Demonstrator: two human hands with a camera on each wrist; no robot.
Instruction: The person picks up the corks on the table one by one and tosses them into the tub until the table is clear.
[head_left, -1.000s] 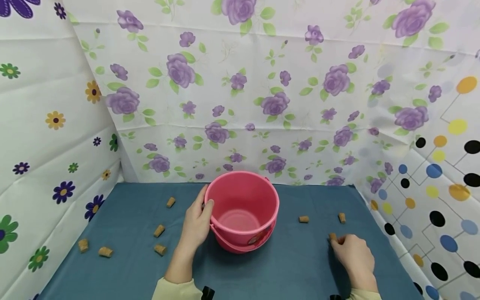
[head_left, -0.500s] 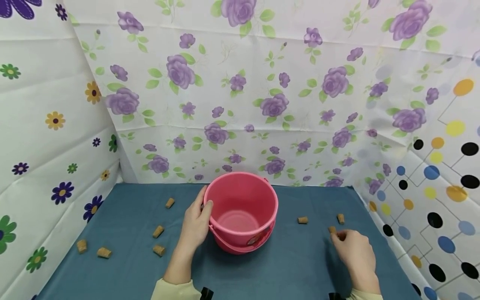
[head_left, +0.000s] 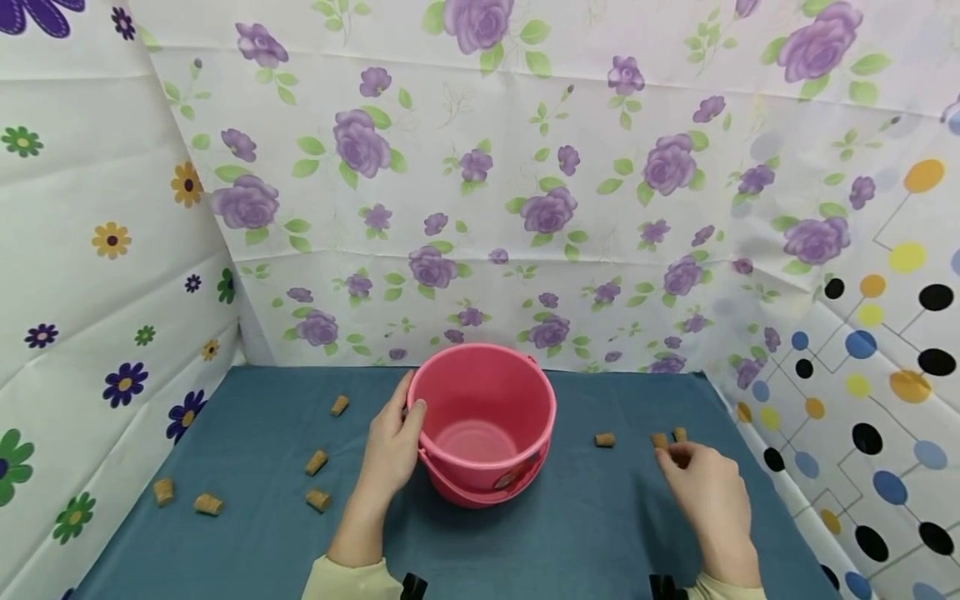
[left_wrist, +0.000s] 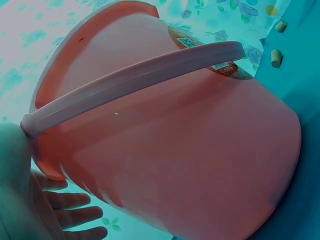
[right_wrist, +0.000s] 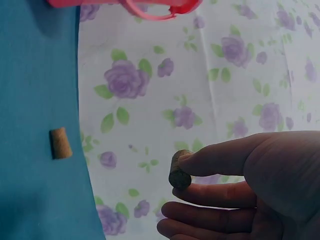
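Note:
A pink bucket [head_left: 480, 400] stands upright on the blue cloth, its handle hanging down at the front and nothing visible inside. My left hand [head_left: 393, 437] grips its left rim, thumb at the edge and fingers along the outer wall; the left wrist view shows the bucket wall [left_wrist: 165, 145] and handle up close. Over the right side of the cloth, my right hand [head_left: 705, 492] pinches a cork [head_left: 659, 442] between thumb and index finger. In the right wrist view that cork [right_wrist: 180, 170] is lifted, with the other fingers spread loosely below it.
One cork [head_left: 604, 440] lies right of the bucket, another [head_left: 679, 434] just beyond my right hand. Several more, such as this cork [head_left: 208, 504], are scattered on the left. Flowered sheets [head_left: 480, 208] wall the back and sides of the blue cloth [head_left: 570, 542].
My right hand has raised the pinched cork off the cloth, up and slightly away from me. The left hand and the bucket have stayed in place.

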